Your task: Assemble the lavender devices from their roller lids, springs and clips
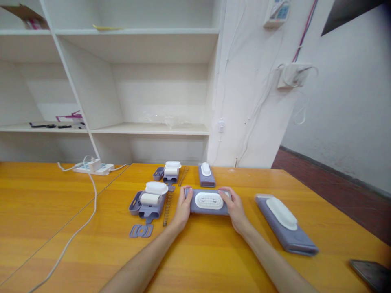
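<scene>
Find the purple-grey device at the centre of the frame, held about level by its two ends, with left hand at the left and right hand at the right, white oval panel facing the camera. See both thumbs pressing on the upper face: the left one near the left end, the right one close beside the panel; cannot tell exactly about the other fingers, curled around the ends and mostly hidden. For good work here, probably best to support both ends equally, press softly and not twist the body. Better also to rest the right thumb on the purple-grey border, not on the panel. Cannot tell about contact with the table. Just to the left, notice a coil-like strip and an opened purple unit; leave these loose-looking parts undisturbed. Farther out, notice a similar device above centre and a covered device at right. About brands and labels, impossible to read any: on the panel, only tiny dark marks; at upper right, on the wall box, only a blurred bluish patch.
</scene>
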Available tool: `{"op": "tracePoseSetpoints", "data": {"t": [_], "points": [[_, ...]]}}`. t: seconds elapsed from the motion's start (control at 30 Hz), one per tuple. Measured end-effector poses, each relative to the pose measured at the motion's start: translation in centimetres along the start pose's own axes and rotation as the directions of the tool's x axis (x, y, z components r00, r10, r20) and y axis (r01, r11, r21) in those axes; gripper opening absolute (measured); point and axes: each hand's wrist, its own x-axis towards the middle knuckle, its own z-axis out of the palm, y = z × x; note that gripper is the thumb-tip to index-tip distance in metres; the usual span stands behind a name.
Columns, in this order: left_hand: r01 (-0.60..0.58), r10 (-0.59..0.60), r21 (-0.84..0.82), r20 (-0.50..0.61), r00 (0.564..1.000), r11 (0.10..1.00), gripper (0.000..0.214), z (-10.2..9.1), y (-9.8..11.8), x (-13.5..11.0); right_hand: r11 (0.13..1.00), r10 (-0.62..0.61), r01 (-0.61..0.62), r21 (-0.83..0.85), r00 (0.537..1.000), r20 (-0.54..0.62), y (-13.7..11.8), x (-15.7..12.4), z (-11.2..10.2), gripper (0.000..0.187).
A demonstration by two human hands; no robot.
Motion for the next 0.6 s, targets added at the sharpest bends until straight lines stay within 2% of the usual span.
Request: {"op": "tracePoseSetpoints", "data": {"t": [0.23,0.37,0.53,0.6], "points": [[0.026,-0.027,-0.054,-0.015,1.000,0.998,0.032,-0.2,0.0,0.1,1.000,0.012,-0.011,0.024,0.999,-0.052,0.3,-1.1,0.9,0.025],[0.051,-0.051,-0.056,0.007,0.999,0.997,0.031,-0.4,-0.4,0.3,0.998,0.032,-0.028,0.050,0.997,-0.069,0.8,-0.8,0.6,0.024],[0.061,-0.063,-0.089,-0.020,0.998,0.994,0.033,-0.4,-0.7,0.4,0.969,0.149,-0.129,0.210,0.985,-0.083,1.2,-0.1,0.4,0.029],[0.089,-0.085,-0.128,0.031,0.996,0.988,0.041,-0.2,-0.5,0.1,0.947,0.180,-0.140,0.289,0.977,-0.118,1.3,0.1,0.4,0.027]]}}
